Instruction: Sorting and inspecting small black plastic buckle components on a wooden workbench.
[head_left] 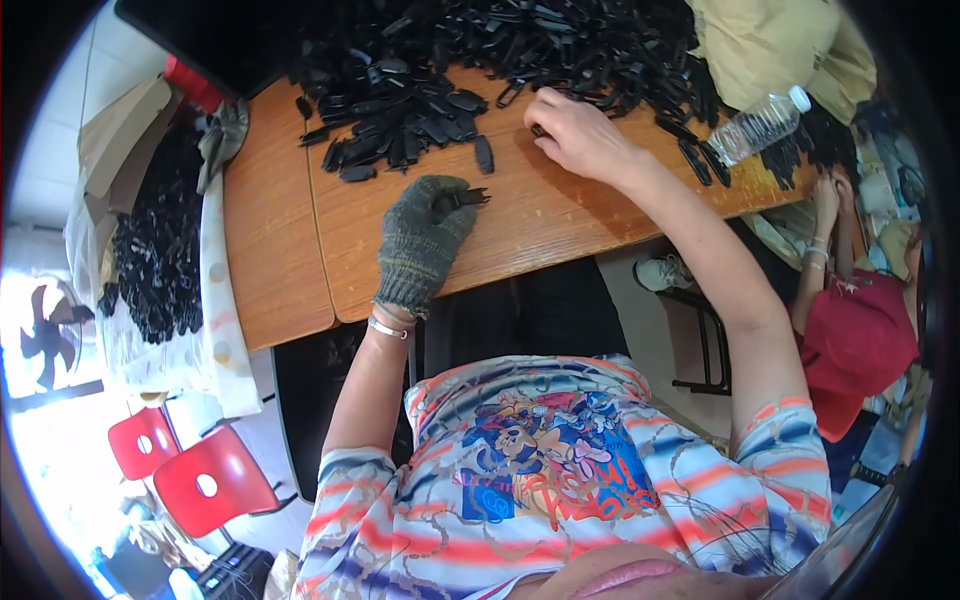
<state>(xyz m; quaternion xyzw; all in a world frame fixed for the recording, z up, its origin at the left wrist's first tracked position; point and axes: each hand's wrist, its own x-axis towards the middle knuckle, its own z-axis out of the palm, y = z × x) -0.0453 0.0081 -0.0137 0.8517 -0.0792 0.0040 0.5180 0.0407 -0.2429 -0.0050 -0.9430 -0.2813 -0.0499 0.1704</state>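
Observation:
My left hand (425,240), in a grey-green knitted glove, is closed on a small black plastic piece (471,197) just above the table's near part. The pronged end of that piece sticks out to the right of the fingers. My bare right hand (580,135) rests at the near edge of a big heap of black plastic pieces (570,50). Its fingers are curled in, with something dark at their tips that I cannot make out. Between the hands a single black piece (484,155) lies apart, beside a smaller cluster of long flat pieces (415,125).
A clear bottle (760,125) lies on its side at the right of the wooden table (400,280). Beyond it is a tan bag (770,45). At left, an open bag (160,240) holds many black pieces. Another person in red (860,335) works at far right. Red chairs (215,480) stand lower left.

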